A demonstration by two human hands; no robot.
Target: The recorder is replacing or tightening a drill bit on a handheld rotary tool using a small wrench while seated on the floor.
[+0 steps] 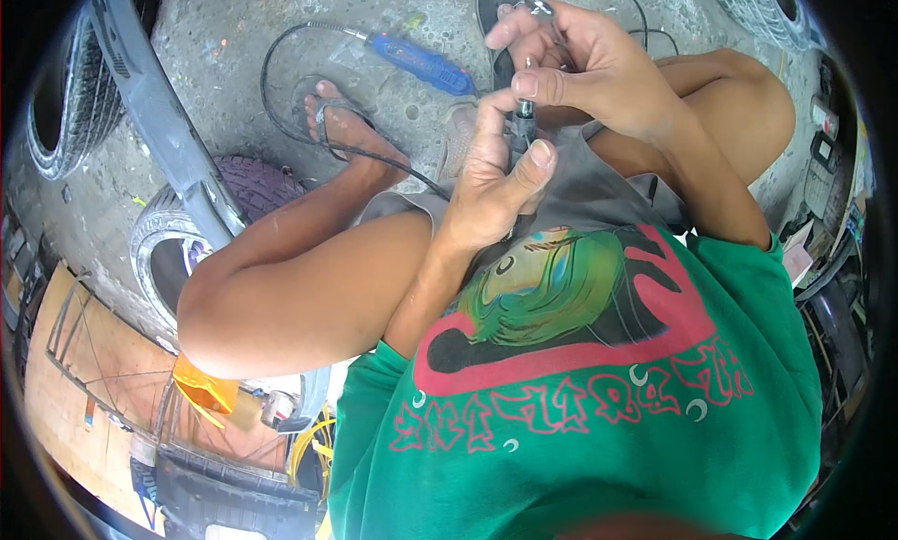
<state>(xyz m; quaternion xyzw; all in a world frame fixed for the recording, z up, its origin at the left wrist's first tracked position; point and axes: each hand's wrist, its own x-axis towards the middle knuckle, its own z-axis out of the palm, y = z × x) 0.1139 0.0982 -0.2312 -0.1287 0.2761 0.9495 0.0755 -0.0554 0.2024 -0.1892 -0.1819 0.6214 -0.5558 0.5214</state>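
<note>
- Fingers (492,119) of the left hand (479,203) are wrapped around a dark handpiece (525,129), which is found right of and nearer the wearer than the blue power tool (421,65).
- The right hand (599,77) is placed just above the handpiece; its thumb and forefinger are brought narrowly together at the tip, though whether any small part is pinched there cannot be told.
- A small shiny piece (539,7) is seen at the right hand's other fingers; worn or held cannot be told.
- The handpiece is seemingly gripped upright so that its tip is kept steady and within the right fingers' reach.
- A black cable (267,86) is looped left from the blue tool and back toward the left hand, apparently with slack for turning.
- Room for moving is bounded by a sandalled foot (341,124) left of the blue tool, a grey panel (159,110) farther left, and the right knee (762,100) well to its right.
</note>
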